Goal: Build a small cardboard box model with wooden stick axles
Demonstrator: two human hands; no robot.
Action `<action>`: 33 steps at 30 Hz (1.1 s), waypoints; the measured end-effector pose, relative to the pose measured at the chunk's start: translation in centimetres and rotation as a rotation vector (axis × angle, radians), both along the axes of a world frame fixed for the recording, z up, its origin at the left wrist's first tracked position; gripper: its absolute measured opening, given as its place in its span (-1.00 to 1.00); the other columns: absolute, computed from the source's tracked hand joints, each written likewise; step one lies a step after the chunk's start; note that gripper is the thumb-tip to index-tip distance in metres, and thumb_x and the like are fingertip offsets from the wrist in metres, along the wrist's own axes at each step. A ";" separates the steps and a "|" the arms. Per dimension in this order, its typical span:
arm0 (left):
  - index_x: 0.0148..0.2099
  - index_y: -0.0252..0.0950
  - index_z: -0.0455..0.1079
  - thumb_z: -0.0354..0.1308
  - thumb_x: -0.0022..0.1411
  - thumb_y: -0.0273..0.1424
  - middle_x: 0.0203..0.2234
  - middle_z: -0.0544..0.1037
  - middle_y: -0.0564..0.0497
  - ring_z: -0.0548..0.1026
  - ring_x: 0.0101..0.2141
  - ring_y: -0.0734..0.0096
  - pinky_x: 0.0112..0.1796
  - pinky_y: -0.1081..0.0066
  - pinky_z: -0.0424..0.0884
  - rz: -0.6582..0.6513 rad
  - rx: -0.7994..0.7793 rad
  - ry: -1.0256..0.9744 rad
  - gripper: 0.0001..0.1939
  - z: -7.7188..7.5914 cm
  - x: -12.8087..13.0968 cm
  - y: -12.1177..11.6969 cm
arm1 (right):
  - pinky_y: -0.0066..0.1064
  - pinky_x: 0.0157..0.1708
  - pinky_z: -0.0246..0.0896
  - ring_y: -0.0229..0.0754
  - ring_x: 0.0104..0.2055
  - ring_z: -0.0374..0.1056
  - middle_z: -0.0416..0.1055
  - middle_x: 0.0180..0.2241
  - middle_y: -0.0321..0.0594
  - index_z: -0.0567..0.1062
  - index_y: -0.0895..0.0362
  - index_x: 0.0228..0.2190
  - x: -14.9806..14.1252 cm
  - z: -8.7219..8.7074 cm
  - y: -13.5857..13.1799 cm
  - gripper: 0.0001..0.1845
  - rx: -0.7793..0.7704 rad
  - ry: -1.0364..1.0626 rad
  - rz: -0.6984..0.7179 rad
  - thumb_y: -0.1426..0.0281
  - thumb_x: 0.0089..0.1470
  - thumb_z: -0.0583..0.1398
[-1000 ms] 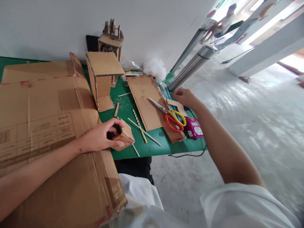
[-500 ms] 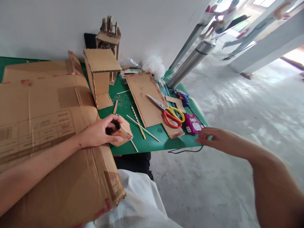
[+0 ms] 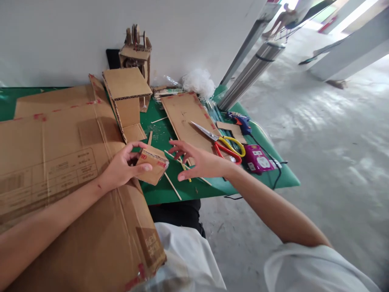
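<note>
My left hand (image 3: 123, 165) grips a small folded cardboard box (image 3: 152, 166) with red print, thumb on its near face and fingers behind it. To its right my right hand (image 3: 197, 161) hovers with fingers apart, holding nothing. Beneath the right hand lie a patterned yellow stick (image 3: 186, 172) and a thin wooden stick (image 3: 205, 181), both partly hidden. Another pale stick (image 3: 173, 186) lies just below the small box. Scissors (image 3: 217, 140) with red and yellow handles rest on a flat cardboard piece (image 3: 184, 113), beyond my right wrist.
A large flattened carton (image 3: 67, 182) covers the left side of the green table (image 3: 273, 178). Behind stand an open cardboard frame (image 3: 127, 85) and a cardboard model (image 3: 136, 50). To the right are a blue glue gun (image 3: 243, 123), a purple packet (image 3: 258, 158), a cord and a metal post (image 3: 249, 79).
My right hand has moved left from beside the purple packet to near the small box, its fingers spreading. The small box has turned in my left hand, showing its printed face.
</note>
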State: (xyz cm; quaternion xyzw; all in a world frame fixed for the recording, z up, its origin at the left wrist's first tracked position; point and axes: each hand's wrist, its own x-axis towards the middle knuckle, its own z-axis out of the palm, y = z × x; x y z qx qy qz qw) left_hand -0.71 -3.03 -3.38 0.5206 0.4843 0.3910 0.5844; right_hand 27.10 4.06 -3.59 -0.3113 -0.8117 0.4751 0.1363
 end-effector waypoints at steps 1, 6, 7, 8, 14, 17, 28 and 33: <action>0.03 -0.21 0.23 0.48 -0.01 -0.18 -0.28 0.60 0.03 0.59 -0.33 0.36 -0.38 0.48 0.48 0.032 -0.003 -0.020 -0.34 0.1 0.0 0.1 | -0.12 -0.05 0.40 0.00 0.04 0.37 0.31 0.20 -0.03 0.03 -0.04 0.35 -1.0 -0.5 0.4 0.16 -0.026 0.056 0.032 0.03 -0.15 0.44; 0.00 -0.19 0.21 0.49 -0.01 -0.19 -0.31 0.60 0.07 0.59 -0.35 0.39 -0.36 0.48 0.49 0.118 0.022 -0.108 -0.36 0.0 0.1 0.4 | -0.18 -0.14 0.41 -0.01 0.01 0.37 0.39 0.04 -0.06 -0.01 0.02 0.33 -4.6 -1.8 1.5 0.15 -0.132 0.178 0.123 0.05 -0.12 0.44; 0.00 -0.19 0.20 0.48 -0.01 -0.19 -0.30 0.60 0.06 0.59 -0.34 0.37 -0.36 0.46 0.50 0.129 0.036 -0.108 -0.35 -0.1 0.1 0.4 | -0.19 -0.15 0.41 -0.02 0.00 0.37 0.39 0.03 -0.07 0.00 0.02 0.32 -5.1 -1.9 1.6 0.13 -0.143 0.199 0.126 0.05 -0.11 0.44; 0.01 -0.19 0.19 0.48 0.00 -0.18 -0.29 0.61 0.05 0.60 -0.33 0.35 -0.35 0.45 0.51 0.140 0.050 -0.102 -0.35 -0.2 0.1 0.4 | -0.20 -0.15 0.42 -0.03 -0.01 0.37 0.38 0.02 -0.08 0.02 0.02 0.31 -5.5 -2.0 1.6 0.11 -0.153 0.223 0.121 0.05 -0.11 0.43; 0.02 -0.18 0.16 0.46 0.01 -0.15 -0.28 0.61 0.03 0.61 -0.31 0.31 -0.33 0.40 0.52 0.209 0.094 -0.058 -0.34 -0.4 0.1 0.8 | -0.13 -0.04 0.40 0.02 0.09 0.32 0.31 0.10 -0.07 0.09 -0.01 0.25 -6.5 -3.0 2.2 -0.01 -0.178 0.316 0.070 0.04 -0.07 0.41; 0.01 -0.17 0.14 0.45 0.02 -0.15 -0.30 0.60 0.05 0.60 -0.31 0.32 -0.33 0.41 0.51 0.221 0.106 -0.038 -0.34 -0.3 0.3 0.9 | -0.07 0.08 0.33 0.05 0.16 0.29 0.31 0.12 -0.05 0.07 0.01 0.25 -6.4 -3.2 2.3 -0.01 -0.188 0.342 0.061 0.07 -0.05 0.41; 0.04 -0.12 0.08 0.40 0.10 -0.11 -0.18 0.55 0.00 0.57 -0.22 0.32 -0.32 0.45 0.47 0.104 0.141 -0.032 -0.36 -0.4 -0.1 0.8 | -0.04 0.19 0.23 0.07 0.24 0.24 0.25 0.20 -0.03 0.09 0.00 0.24 -6.1 -3.2 2.3 -0.04 -0.300 0.423 0.064 0.13 -0.05 0.42; 0.12 -0.12 0.11 0.31 0.24 -0.15 -0.12 0.52 -0.03 0.52 -0.14 0.33 -0.30 0.48 0.45 0.033 0.197 -0.116 -0.45 -1.0 -0.2 0.6 | -0.04 0.20 0.18 0.06 0.24 0.22 0.24 0.20 -0.03 0.10 -0.01 0.24 -5.9 -3.8 2.4 -0.09 -0.300 0.478 0.059 0.09 0.00 0.38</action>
